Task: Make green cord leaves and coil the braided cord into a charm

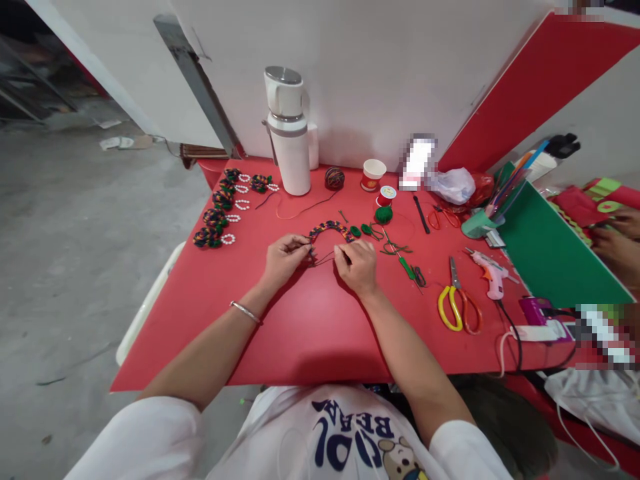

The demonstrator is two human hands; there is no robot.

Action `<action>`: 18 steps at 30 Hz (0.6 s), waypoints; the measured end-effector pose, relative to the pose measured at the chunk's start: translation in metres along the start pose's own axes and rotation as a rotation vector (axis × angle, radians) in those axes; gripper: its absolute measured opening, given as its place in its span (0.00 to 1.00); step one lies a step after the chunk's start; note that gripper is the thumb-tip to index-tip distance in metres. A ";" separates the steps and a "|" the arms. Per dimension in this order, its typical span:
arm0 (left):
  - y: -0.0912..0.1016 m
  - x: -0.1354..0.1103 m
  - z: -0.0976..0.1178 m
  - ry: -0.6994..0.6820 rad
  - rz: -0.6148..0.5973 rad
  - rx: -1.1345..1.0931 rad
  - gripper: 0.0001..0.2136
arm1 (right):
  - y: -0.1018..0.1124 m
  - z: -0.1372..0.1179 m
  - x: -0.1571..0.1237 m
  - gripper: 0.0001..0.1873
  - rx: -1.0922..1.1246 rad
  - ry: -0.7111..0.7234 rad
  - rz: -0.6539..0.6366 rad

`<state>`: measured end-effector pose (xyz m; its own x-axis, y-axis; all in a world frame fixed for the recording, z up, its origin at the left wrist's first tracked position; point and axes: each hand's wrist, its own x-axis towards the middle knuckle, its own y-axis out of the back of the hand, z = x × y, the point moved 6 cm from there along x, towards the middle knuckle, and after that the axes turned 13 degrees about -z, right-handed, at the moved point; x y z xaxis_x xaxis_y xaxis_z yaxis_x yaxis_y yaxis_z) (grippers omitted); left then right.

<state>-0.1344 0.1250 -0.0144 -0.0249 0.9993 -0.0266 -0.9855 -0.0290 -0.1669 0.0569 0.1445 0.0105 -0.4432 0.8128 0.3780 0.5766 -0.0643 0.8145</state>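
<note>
A curved, multicoloured woven band (331,229) lies on the red table (300,333) in front of me. My left hand (283,259) pinches its left end, fingers closed around a thin dark cord (324,257). My right hand (356,265) is closed too, pinching the cord near the band's right end. A silver bangle sits on my left wrist.
Several finished woven pieces with pearl loops (220,208) lie at the far left. A white thermos (287,133), yarn ball (335,177), paper cup (373,175), green thread, scissors (457,303) and glue gun (490,270) surround the work. Another person's hands (617,240) show at right.
</note>
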 end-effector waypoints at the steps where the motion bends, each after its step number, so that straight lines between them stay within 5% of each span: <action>1: -0.003 -0.001 -0.001 0.018 -0.012 -0.031 0.18 | 0.003 -0.005 -0.001 0.13 0.018 0.021 0.024; 5: -0.012 -0.005 -0.010 0.105 -0.063 -0.128 0.23 | 0.009 -0.011 -0.004 0.10 0.047 0.016 0.091; 10: -0.013 -0.008 -0.005 0.050 -0.050 -0.129 0.22 | 0.006 0.005 -0.003 0.12 0.119 -0.079 0.095; 16: -0.007 -0.010 0.005 0.006 0.020 -0.107 0.19 | -0.016 -0.010 0.003 0.13 0.123 0.158 -0.241; 18: 0.004 -0.008 0.008 -0.052 0.116 -0.136 0.18 | -0.019 -0.005 0.003 0.21 0.061 0.175 -0.324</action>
<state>-0.1395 0.1176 -0.0074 -0.1493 0.9888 -0.0032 -0.9439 -0.1435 -0.2975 0.0412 0.1454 -0.0019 -0.7166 0.6741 0.1789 0.4249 0.2186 0.8785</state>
